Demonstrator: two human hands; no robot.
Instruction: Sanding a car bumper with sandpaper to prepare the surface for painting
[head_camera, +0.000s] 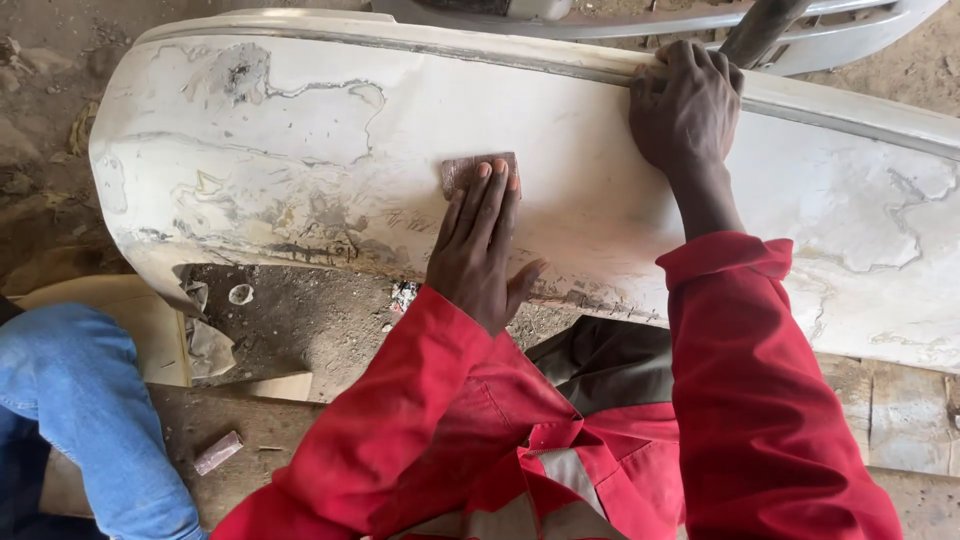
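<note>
A: What's under the flat hand?

B: A small reddish-brown piece of sandpaper (480, 172), pinned against the face of a white car bumper (330, 150). The left hand (483, 250) lies on it with fingers stretched out and close together, fingertips pressing the sheet. Nothing is gripped; it is held only by pressure.

A: And the other hand?

B: The right hand (686, 105) is up beyond the left one, fingers curled over the bumper's top edge, clamped on it to steady the panel.

A: What's around them?

B: Patchy filler and scuffed paint spread out to the left of the sandpaper. Below the left wrist is dirt floor, with a wooden board (250, 440) nearer the body. Off to the left of both hands, a knee in blue jeans (80, 400) and a small block (217, 452) on the board.

A: Any risk?

B: I'd judge the paper could slide from under the flat fingers, since only the fingertips pin it. Uneven pressure might also gouge the soft filler, or the bumper could rock if the top grip loosens.
</note>
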